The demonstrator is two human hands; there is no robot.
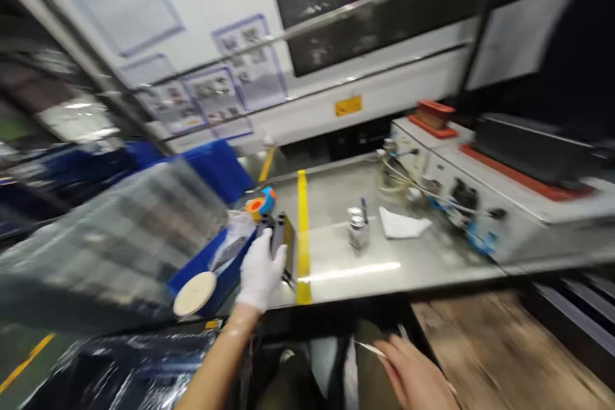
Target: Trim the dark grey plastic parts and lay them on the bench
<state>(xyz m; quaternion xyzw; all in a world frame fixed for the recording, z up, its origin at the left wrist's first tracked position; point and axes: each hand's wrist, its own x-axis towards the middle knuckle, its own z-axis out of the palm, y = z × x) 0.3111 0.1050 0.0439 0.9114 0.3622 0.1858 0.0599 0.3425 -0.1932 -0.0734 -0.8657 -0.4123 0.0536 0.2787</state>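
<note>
My left hand (261, 272), in a white glove, reaches to a dark block-shaped object (288, 240) on the metal bench. Its thumb stands apart from the fingers, and the fingertips are at the block's near left side; blur hides whether they touch it. Low in the view, in front of the bench edge, my bare right hand (416, 371) is closed on a thin pointed tool (372, 349), pale, its slim tip facing left. Just beyond the left hand lies an orange and blue tape roll (261, 204). A blue bin (230, 282) with clear plastic bags (235, 237) stands beside that hand.
Yellow tape (302, 237) divides the bench. Right of it stand small metal-topped bottles (357, 230), a pen (364, 210), a white cloth (403, 224) and a white machine (504, 205) with tubing. A pale round disc (195, 293) and stacked clear trays (120, 243) are at left.
</note>
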